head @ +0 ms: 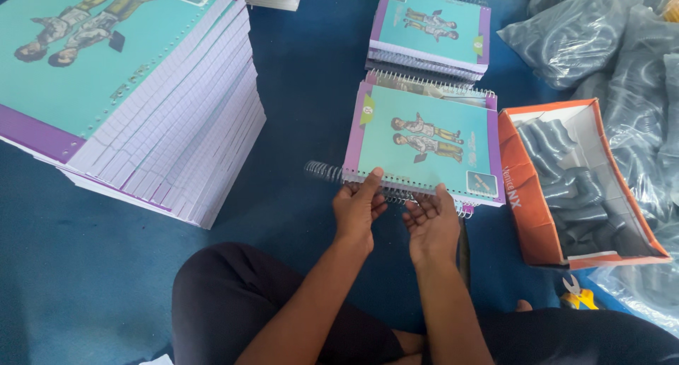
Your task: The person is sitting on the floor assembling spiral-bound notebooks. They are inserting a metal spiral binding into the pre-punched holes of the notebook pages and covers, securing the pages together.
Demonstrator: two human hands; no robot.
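Observation:
A teal notebook with a purple border (424, 142) is held in front of me over the blue floor. My left hand (359, 208) grips its near edge, thumb on the cover. My right hand (431, 220) holds the same edge a little to the right. A metal spiral wire (324, 172) sticks out to the left along that edge. Under the notebook lies another one with its coil binding (424, 85) showing at the far side.
A tall stack of unbound notebooks (141, 103) stands at the left. A smaller stack of bound ones (431, 32) lies further away. An orange cardboard box (530, 216) with grey bundles sits at the right, plastic bags (608, 32) behind it, yellow pliers (578, 294) near my knee.

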